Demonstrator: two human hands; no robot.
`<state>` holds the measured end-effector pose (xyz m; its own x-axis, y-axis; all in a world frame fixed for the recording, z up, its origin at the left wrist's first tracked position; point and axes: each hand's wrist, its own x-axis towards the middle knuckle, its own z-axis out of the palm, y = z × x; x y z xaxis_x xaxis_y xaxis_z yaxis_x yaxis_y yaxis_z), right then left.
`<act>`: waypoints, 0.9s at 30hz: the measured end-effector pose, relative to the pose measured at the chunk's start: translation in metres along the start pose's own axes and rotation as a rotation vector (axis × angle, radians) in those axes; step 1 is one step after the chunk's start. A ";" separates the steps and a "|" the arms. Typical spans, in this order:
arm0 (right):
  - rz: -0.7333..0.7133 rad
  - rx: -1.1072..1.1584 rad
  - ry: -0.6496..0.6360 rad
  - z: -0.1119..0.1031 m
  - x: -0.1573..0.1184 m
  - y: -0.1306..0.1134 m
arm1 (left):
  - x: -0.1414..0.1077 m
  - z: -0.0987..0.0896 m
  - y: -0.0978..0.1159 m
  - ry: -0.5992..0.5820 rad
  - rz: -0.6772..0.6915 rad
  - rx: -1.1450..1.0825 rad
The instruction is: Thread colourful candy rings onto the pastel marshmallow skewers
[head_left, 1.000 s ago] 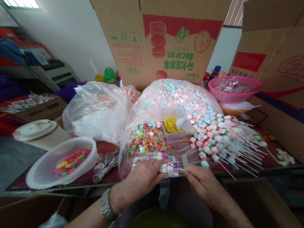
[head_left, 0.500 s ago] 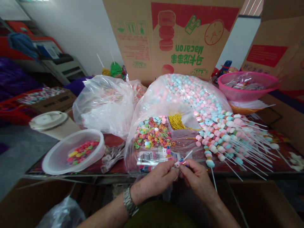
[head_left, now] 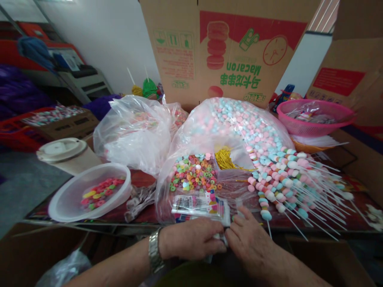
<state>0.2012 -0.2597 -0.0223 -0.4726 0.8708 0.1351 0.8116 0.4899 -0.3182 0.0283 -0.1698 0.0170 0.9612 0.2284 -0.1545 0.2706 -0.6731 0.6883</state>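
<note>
My left hand (head_left: 196,238), with a metal watch on its wrist, is closed at the table's front edge, gripping a small whitish plastic wrapper (head_left: 220,238). Beside it, my right hand (head_left: 249,239) is closed at the same spot, its fingertips meeting the left ones; what it pinches is mostly hidden. Just behind my hands lies a stack of printed plastic packets (head_left: 194,204). Ring-shaped candies (head_left: 194,172) and gold twist ties (head_left: 224,158) rest on the clear plastic beyond. To the right, many candy skewers (head_left: 287,179) are piled with their white sticks pointing forward and right.
A translucent bowl (head_left: 60,205) with some candies stands at left, near a lidded cup (head_left: 64,153). Behind are a clear bag (head_left: 131,135), a big bag of pastel candies (head_left: 248,119), a pink basket (head_left: 314,123) and a tall cardboard box (head_left: 179,44).
Both hands have moved lower and closer to my body, and the left wrist has turned. The white stick end that poked up between my fingers no longer shows. The camera view has shifted slightly.
</note>
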 end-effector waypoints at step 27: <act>0.489 -0.259 -0.034 -0.104 0.126 0.147 | -0.001 0.007 -0.030 0.772 -0.698 -1.280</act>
<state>0.2966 -0.0741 0.0458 -0.0270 0.9996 -0.0026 0.9952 0.0266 -0.0946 0.0194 -0.1549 -0.0090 0.3225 0.7569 -0.5684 0.0193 0.5951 0.8034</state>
